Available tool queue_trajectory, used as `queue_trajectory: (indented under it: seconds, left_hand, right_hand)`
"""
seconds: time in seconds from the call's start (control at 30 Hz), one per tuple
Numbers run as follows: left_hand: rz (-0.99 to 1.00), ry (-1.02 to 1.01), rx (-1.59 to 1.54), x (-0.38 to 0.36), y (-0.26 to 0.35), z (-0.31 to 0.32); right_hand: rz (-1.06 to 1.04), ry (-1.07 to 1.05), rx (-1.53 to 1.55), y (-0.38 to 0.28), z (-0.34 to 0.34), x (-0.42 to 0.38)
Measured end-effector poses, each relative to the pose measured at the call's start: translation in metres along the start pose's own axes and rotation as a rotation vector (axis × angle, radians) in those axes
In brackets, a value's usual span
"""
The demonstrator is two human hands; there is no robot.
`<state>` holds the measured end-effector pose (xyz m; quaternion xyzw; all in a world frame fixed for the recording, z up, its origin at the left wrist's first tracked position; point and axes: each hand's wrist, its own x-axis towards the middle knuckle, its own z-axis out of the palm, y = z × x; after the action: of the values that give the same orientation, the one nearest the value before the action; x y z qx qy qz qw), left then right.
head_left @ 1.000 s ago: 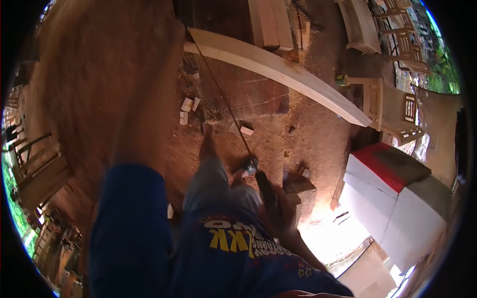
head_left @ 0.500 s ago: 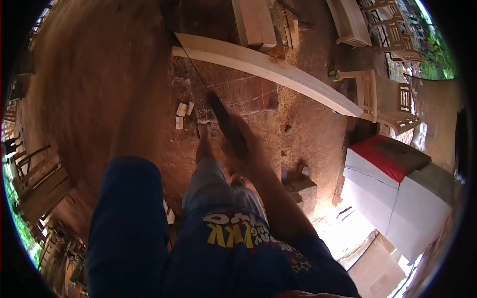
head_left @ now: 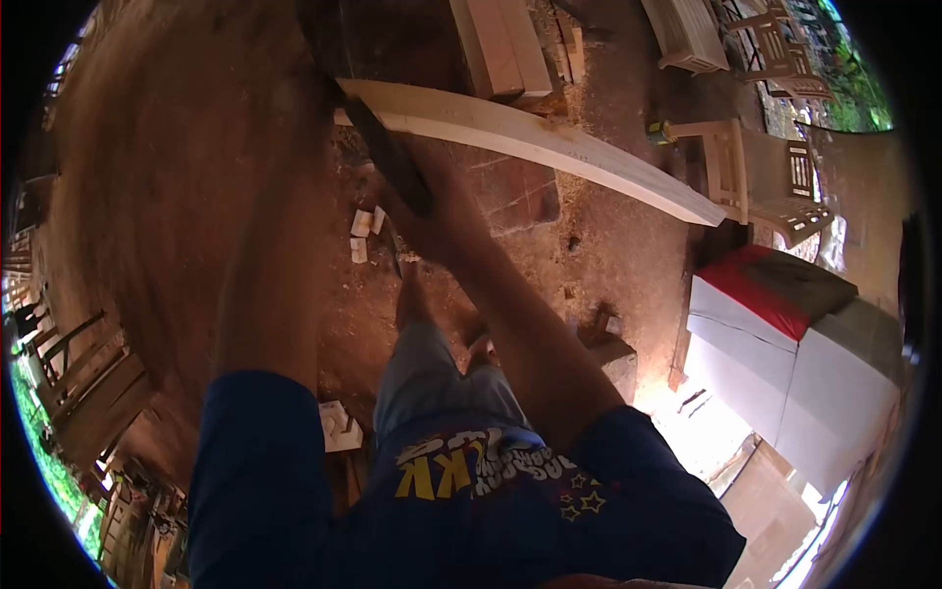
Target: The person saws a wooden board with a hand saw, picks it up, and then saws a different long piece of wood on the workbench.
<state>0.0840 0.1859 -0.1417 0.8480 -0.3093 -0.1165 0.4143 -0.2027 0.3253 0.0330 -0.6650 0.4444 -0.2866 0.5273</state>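
Fingers of the right hand clench a dark tool (blurred) just beside the plank.

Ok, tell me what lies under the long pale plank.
Under the long pale plank shows sawdust-strewn brick floor. Its far left end is hidden behind the raised left arm, and the right hand with its dark tool covers part of the near edge.

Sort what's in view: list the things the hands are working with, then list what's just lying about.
In hand:
right hand, gripping a dark tool
long pale plank, at the tool's tip
left arm, raised; its hand is out of view

Lying about:
small wood offcuts
red-topped box
wooden chairs
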Motion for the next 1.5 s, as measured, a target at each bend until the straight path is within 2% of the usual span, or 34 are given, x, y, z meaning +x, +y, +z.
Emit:
queue_trajectory:
  seconds: [0.03,0.1,0.17,0.23,0.27,0.33,0.47,0.57,0.67,0.73,0.8,0.83,0.87,0.9,0.97,1.03,1.07,1.1,1.17,1.23,1.27,1.33,1.4,1.43,1.5]
  left_hand:
    - [0.007,-0.003,0.02,0.004,-0.001,-0.001]
    - [-0.046,-0.027,-0.032,-0.008,0.019,-0.018]
    - [-0.148,-0.068,-0.151,-0.028,0.056,-0.044]
    - [-0.105,-0.06,-0.31,-0.032,0.056,-0.033]
    - [-0.084,-0.055,-0.383,-0.031,0.051,-0.03]
    - [-0.179,-0.169,-0.375,-0.02,0.05,-0.038]
    - [-0.38,-0.438,-0.359,0.001,0.041,-0.045]
    - [-0.164,-0.029,-0.039,-0.013,0.027,-0.007]
    - [-0.282,-0.001,-0.206,-0.06,0.106,-0.061]
    - [-0.272,-0.013,-0.234,-0.048,0.091,-0.053]
    - [-0.246,-0.053,-0.225,-0.014,0.04,-0.013]
    - [-0.24,-0.078,-0.209,0.003,0.009,0.009]
    - [-0.25,-0.115,-0.188,0.008,-0.013,0.022]
    - [-0.175,-0.102,-0.154,0.001,0.001,0.008]
    - [-0.031,-0.064,-0.074,-0.012,0.027,-0.023]
    - [0.137,0.049,0.032,0.01,-0.012,-0.001]
    - [0.149,0.034,0.122,0.004,-0.014,-0.001]
    - [0.162,0.021,0.213,0.001,-0.021,0.001]
    - [0.089,-0.117,0.459,-0.006,0.037,-0.03]
    - [0.001,-0.016,-0.115,0.002,0.006,-0.004]
    - [-0.03,0.038,-0.401,0.008,-0.011,0.013]
    - [-0.126,0.057,-0.505,0.003,0.006,0.009]
    - [-0.191,0.034,-0.491,-0.013,0.036,-0.011]
    - [-0.205,0.016,-0.489,-0.023,0.052,-0.021]
    - [-0.206,-0.038,-0.506,-0.041,0.085,-0.04]
  right_hand:
    - [-0.044,0.008,-0.01,-0.026,0.001,0.024]
    - [0.044,-0.073,0.03,-0.061,-0.01,0.044]
    - [0.067,-0.082,0.026,-0.07,-0.016,0.042]
    - [0.019,-0.027,0.001,-0.06,-0.012,0.025]
    - [0.018,-0.022,0.005,-0.05,-0.011,0.01]
    - [0.02,0.001,0.013,-0.028,-0.018,-0.034]
    - [0.188,-0.067,-0.047,-0.022,-0.074,-0.173]
    - [0.151,-0.148,-0.458,-0.065,-0.107,-0.248]
    - [0.146,-0.125,-0.569,-0.076,-0.115,-0.268]
    - [0.216,-0.134,-0.469,-0.06,-0.109,-0.244]
    - [0.261,-0.126,-0.152,-0.038,-0.09,-0.177]
    - [0.195,0.011,0.002,0.003,-0.064,-0.154]
    - [0.245,-0.052,-0.113,-0.006,-0.051,-0.103]
    - [0.098,-0.005,0.01,0.008,-0.027,-0.06]
    - [0.1,0.001,-0.009,-0.017,0.001,0.014]
    - [0.1,-0.016,0.005,-0.045,0.001,0.033]
    - [0.097,-0.022,-0.022,-0.052,-0.004,0.031]
    - [0.101,-0.03,-0.05,-0.056,-0.008,0.023]
    - [0.068,-0.005,-0.043,-0.037,-0.019,-0.024]
    - [0.144,-0.057,0.027,-0.025,-0.046,-0.1]
    - [0.326,-0.138,0.0,-0.036,-0.066,-0.135]
    - [0.123,-0.078,-0.27,-0.028,-0.09,-0.221]
    - [0.067,-0.052,-0.312,-0.035,-0.113,-0.28]
    - [0.126,-0.034,-0.232,-0.038,-0.117,-0.293]
    - [0.135,-0.242,-0.725,-0.053,-0.111,-0.271]
